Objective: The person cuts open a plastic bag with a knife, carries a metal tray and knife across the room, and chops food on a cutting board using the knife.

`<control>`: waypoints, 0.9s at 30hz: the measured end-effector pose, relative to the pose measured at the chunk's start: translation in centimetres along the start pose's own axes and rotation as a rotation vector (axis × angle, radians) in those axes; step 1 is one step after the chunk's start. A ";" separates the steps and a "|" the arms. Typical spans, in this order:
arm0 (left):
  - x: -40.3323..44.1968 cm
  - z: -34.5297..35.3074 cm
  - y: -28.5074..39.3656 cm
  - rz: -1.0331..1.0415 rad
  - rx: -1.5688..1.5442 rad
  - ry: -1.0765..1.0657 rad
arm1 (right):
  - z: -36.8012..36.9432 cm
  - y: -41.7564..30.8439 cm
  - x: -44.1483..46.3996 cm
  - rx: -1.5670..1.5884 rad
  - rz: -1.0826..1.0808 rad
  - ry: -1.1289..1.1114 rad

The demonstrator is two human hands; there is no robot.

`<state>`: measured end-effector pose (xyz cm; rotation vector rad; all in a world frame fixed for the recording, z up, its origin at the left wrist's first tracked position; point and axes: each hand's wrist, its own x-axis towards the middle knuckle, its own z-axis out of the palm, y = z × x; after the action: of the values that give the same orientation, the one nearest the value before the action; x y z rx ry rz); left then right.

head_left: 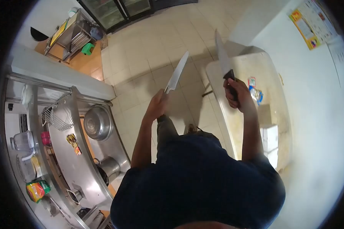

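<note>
My left hand is closed round the handle of a kitchen knife, whose broad blade points away from me and a little right, over the tiled floor. In my right hand is a second knife with a black handle. Its long blade points forward, reaching past the far left corner of a pale table. Both blades are apart from each other and held in the air. Most of the left knife's handle is hidden by my fingers.
On the table lie colourful packets and white boxes. Steel shelving at left holds a metal bowl, a pot and a wire rack. Beyond the tiled floor stand a glass-door fridge and a green stool.
</note>
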<state>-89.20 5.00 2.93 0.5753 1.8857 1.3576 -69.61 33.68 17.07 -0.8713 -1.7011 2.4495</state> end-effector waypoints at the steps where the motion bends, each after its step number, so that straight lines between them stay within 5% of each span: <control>1: 0.6 -1.4 1.6 -0.053 -0.077 -0.022 | 1.6 0.3 2.7 -0.358 -0.204 0.102; 3: 1.5 -4.4 4.3 -0.164 -0.226 -0.084 | 5.6 2.6 8.8 -1.065 -0.607 0.322; 6: 5.5 -9.2 3.1 -0.147 -0.479 -0.157 | 10.8 5.6 17.8 -1.445 -0.572 0.237; 9: 9.2 -14.9 3.2 -0.164 -0.368 -0.103 | 11.8 13.4 26.8 -1.418 -0.646 0.395; 11: 10.6 -18.9 2.9 -0.178 -0.447 -0.115 | 12.4 15.6 29.6 -1.298 -0.424 0.440; 14: 13.3 -24.4 3.1 -0.166 -0.332 -0.101 | 14.5 14.1 33.4 -0.895 0.035 0.148; 17: 15.9 -28.1 2.0 0.032 -0.025 -0.081 | 18.7 7.8 36.0 0.196 0.623 -0.251; 18: 16.9 -28.8 1.8 0.166 0.155 -0.034 | 20.5 5.5 36.4 0.385 0.670 -0.339; 19: 18.0 -29.5 1.9 0.304 0.335 0.020 | 21.3 3.7 37.3 0.408 0.657 -0.370; 23: 21.2 -32.8 2.3 -0.042 0.398 0.176 | 22.5 0.0 43.2 0.511 0.647 -0.399; 25: 23.6 -34.9 0.2 -0.256 0.490 0.318 | 24.7 -4.1 44.3 0.264 0.483 -0.282; 26: 25.3 -36.1 -4.6 -0.145 0.574 0.401 | 25.4 -4.5 46.0 0.062 0.378 -0.236; 27: 26.1 -37.5 -4.6 -0.246 0.305 0.355 | 25.5 -3.8 49.3 -0.290 0.277 -0.209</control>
<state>-134.41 -0.80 -2.58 0.2423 2.3873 1.0708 -123.93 29.97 5.76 -0.9649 -2.1870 2.5845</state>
